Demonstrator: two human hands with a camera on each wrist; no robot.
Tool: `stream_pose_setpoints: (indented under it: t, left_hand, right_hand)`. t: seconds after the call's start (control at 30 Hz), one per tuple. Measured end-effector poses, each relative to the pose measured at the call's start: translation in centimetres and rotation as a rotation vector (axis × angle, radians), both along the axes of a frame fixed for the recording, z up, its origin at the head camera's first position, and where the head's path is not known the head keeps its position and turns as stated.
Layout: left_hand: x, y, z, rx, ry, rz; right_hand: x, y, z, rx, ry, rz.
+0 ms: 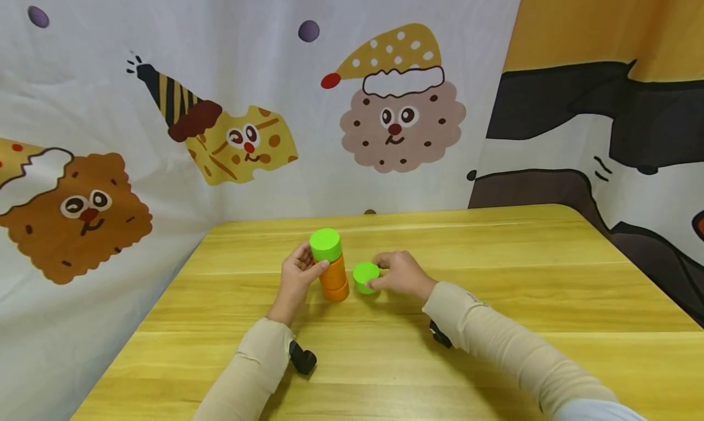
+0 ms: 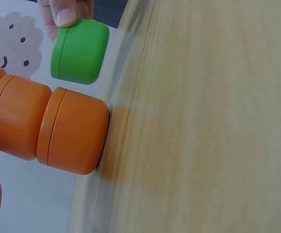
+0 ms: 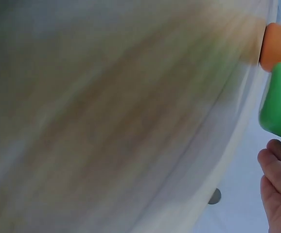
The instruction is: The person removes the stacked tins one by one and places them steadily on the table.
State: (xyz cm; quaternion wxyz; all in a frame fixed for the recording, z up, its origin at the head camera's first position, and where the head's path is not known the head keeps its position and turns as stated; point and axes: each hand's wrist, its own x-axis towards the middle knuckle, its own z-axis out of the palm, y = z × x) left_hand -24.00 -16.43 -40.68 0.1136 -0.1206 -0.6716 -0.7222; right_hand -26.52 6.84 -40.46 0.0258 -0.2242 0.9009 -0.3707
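Note:
My left hand (image 1: 297, 280) grips a stack of orange cups (image 1: 333, 281) around its upper part, thumb in front. A bright green cup (image 1: 326, 245) caps the stack, which stands slightly tilted on the table. In the left wrist view, the lowest orange cup (image 2: 79, 132) meets the wood. Just right of the stack, my right hand (image 1: 404, 274) pinches a second green cup (image 1: 366, 278) by its side. The left wrist view shows this green cup (image 2: 81, 51) held close over the table, with the right thumb (image 2: 65, 17) on it.
The pale wooden table (image 1: 495, 262) extends on all sides of the hands. Behind it hangs a white curtain (image 1: 324, 183) with cartoon prints. A black wrist camera (image 1: 302, 357) sits under the left sleeve.

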Motion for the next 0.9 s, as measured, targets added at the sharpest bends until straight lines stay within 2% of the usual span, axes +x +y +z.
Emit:
stream_pose_setpoints:
  t: [0.27,0.63,0.9]
  left_hand:
    - [-0.02,-0.07,0.03,-0.008,0.003,-0.01]
    - [-0.06,0.06,-0.02,-0.001,0.019,-0.008]
    - [-0.07,0.1,-0.04,0.01,0.002,-0.007]
  right_hand:
    - [-0.25,0.22,-0.37,0.003,-0.069,0.014]
    - [-0.26,0.37,-0.65,-0.002,-0.08,0.052]
    - [-0.35,0.43,-0.69,-0.008,-0.114,0.022]
